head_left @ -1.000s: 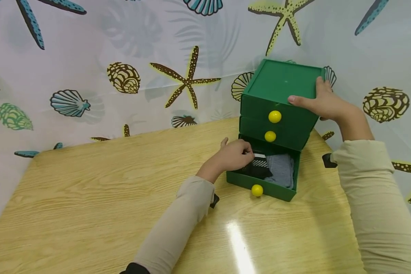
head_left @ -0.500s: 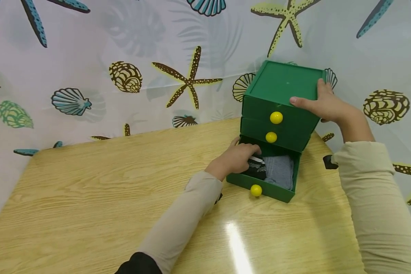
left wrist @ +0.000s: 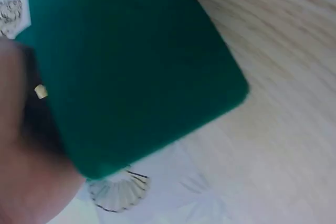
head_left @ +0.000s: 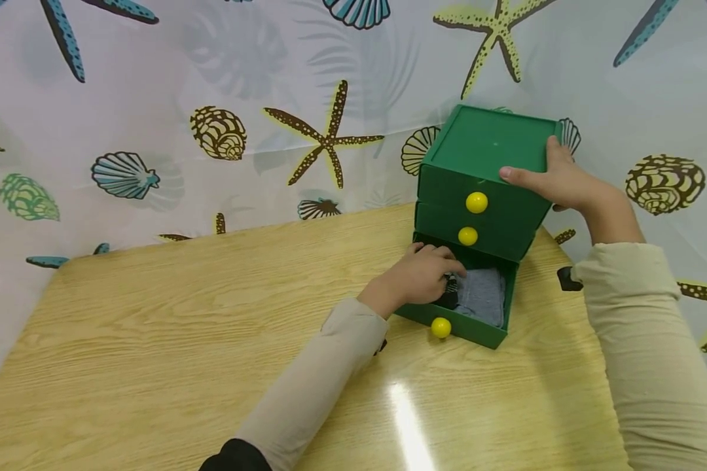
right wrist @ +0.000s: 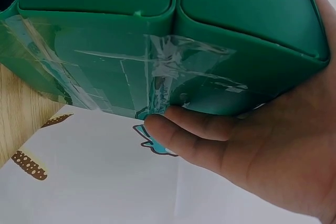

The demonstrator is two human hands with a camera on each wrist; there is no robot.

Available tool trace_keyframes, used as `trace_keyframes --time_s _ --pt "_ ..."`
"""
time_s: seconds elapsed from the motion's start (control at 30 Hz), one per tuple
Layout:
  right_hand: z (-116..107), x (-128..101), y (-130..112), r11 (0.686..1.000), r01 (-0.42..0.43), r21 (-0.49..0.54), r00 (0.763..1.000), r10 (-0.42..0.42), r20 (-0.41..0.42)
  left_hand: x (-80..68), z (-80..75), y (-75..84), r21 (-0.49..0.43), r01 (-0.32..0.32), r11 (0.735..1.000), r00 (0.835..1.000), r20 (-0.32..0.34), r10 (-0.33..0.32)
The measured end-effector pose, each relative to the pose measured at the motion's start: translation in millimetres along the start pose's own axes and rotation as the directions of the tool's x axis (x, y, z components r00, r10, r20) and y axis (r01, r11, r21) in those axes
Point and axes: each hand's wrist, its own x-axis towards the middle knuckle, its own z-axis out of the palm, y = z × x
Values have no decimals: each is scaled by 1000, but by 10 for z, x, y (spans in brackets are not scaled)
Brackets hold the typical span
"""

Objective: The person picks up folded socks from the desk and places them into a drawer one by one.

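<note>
Green three-drawer box (head_left: 489, 190) stands at the far right of the wooden surface (head_left: 212, 340), backed close to a curtain printed with shells and starfish (head_left: 212, 131). Top two drawers closed, each with a yellow knob. Bottom drawer (head_left: 468, 327) pulled out toward the person, its own yellow knob (head_left: 440, 327) at the front.

Left hand (head_left: 427, 278) reaches into the left part of the open drawer, fingers curled down onto a dark striped cloth (head_left: 450, 292), mostly hidden under the hand. Appears to be gripping or pressing the cloth; the head view does not show a clear pinch, so which of the two cannot be told. A folded grey cloth (head_left: 483, 294) lies just beside it in the right half of the drawer, untouched. The left wrist view is blurred: only the green box side (left wrist: 131, 66), pale surface and a bit of curtain.

Right hand (head_left: 556, 180) clasps the top right corner of the box, thumb lying along the top front edge, fingers (right wrist: 199, 129) wrapped round the back, where the right wrist view shows clear tape (right wrist: 157, 72) over the seam between units. Likely reason for the hold: the box looks light, and bracing it keeps it from sliding or tipping while the other hand works in the drawer.

Both arms in beige sleeves.
</note>
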Motion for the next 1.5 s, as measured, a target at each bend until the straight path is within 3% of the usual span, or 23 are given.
trace_keyframes --time_s 0.2,0.53,0.77,1.03,1.5 --pt "-3 -15 -14 1000 -6 18 1000 6 7 -102 -16 122 45 -8 999 995 101 4" --pt "-2 -5 -24 1000 -7 21 1000 7 2 -135 192 -39 -58 -49 997 998 24 51" --pt "-21 -14 -34 1000 -9 12 1000 9 9 -106 243 -41 23 -35 999 999 -30 36" --pt "1 -2 -29 1000 -13 13 1000 13 13 -129 230 -19 58 12 998 1000 12 -12" --pt "3 2 -27 1000 -7 11 1000 7 7 -95 195 -41 45 22 999 995 95 -27"
